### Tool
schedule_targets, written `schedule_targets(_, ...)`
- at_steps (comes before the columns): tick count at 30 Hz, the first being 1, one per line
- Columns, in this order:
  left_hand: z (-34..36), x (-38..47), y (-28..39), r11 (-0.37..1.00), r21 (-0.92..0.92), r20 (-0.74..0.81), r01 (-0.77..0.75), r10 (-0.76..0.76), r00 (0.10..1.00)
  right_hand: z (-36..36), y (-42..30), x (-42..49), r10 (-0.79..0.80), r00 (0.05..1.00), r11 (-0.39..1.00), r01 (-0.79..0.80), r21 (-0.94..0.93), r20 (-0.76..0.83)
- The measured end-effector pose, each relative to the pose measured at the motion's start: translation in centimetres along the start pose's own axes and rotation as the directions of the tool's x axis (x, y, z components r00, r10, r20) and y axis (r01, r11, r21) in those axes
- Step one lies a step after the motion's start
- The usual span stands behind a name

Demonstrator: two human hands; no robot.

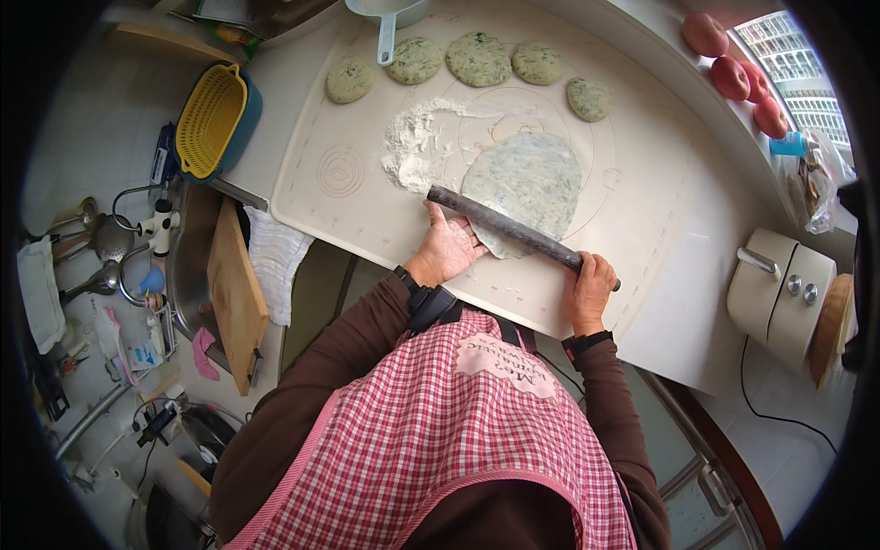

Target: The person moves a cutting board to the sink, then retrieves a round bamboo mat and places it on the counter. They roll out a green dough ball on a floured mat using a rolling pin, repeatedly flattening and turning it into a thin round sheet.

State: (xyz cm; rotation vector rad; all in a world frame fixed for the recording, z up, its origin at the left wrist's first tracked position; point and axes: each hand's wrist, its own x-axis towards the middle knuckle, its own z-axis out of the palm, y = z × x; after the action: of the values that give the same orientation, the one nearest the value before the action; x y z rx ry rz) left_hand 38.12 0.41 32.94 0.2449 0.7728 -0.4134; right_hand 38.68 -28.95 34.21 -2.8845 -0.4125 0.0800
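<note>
A dark wooden rolling pin (pixel 509 227) lies slantwise across the near part of a flattened sheet of green-flecked dough (pixel 533 175). My right hand (pixel 592 285) grips its right end, near the edge of the dough mat. At the other end is my left hand (pixel 447 247), palm turned up and fingers spread. Its thumb is by the pin's left end, and its fingertips reach the dough's near edge; whether they are under the dough is hard to see. Loose white flour (pixel 416 148) is heaped left of the sheet on the pale printed mat (pixel 316 210).
Several green-flecked dough rounds (pixel 479 60) line the mat's far side, beside a handled scoop (pixel 386 38). A yellow colander in a blue basin (pixel 213 124) stands left, above a sink with a wooden board (pixel 237 295). A cream toaster (pixel 780 299) is right; apples (pixel 730 78) rest on the sill.
</note>
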Motion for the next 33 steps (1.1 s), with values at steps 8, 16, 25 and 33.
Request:
schedule_targets(8,6.9,3.9,-1.4,0.644,0.688,0.125,-0.334,0.349,0.929,2.2,-1.8,-0.3,0.166,0.986,0.982,-0.165,0.093,-0.004)
schedule_targets(16,12.1,5.8,1.4,-0.776,0.339,0.860,-0.532,0.026,0.510,-4.2,1.5,3.3,0.193,0.850,0.556,-0.506,0.659,0.490)
schedule_targets(25,19.7,8.7,8.9,-0.921,0.049,0.881,-0.387,-0.142,0.452,-12.9,7.6,12.9,-0.031,0.845,0.526,-0.441,0.727,0.535)
schedule_targets(33,13.7,8.9,4.4,-0.949,0.175,0.748,-0.263,-0.046,0.662,-5.6,10.1,9.9,-0.019,0.994,0.906,-0.026,0.422,0.103)
